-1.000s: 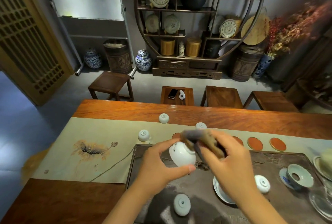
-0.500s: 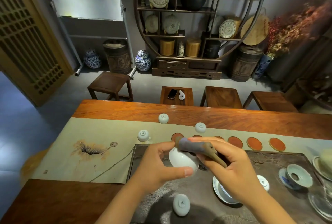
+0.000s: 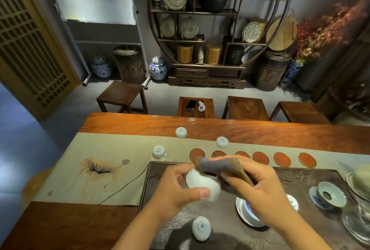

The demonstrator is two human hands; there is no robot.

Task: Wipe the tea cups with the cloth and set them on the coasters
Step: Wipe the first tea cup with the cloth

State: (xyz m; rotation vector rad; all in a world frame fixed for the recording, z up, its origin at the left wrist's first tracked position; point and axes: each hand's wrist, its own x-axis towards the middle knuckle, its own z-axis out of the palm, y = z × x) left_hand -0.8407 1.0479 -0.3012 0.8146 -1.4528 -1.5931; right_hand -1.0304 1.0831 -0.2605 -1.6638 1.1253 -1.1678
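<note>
Now the cloth (image 3: 220,164) has slid up over the cup (image 3: 201,184), right hand (image 3: 264,191) fingers pinching it, left hand (image 3: 180,187) fingers curled round the cup above the near tray (image 3: 300,177); wiping continues, coasters (image 3: 260,157) beyond stay empty

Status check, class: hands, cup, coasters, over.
Left hand grips white cup. Right hand wipes it with cloth. Coasters bare, none holding a cup.

Left hand (image 3: 178,187) and right hand (image 3: 262,187) both curled, gripping.
</note>
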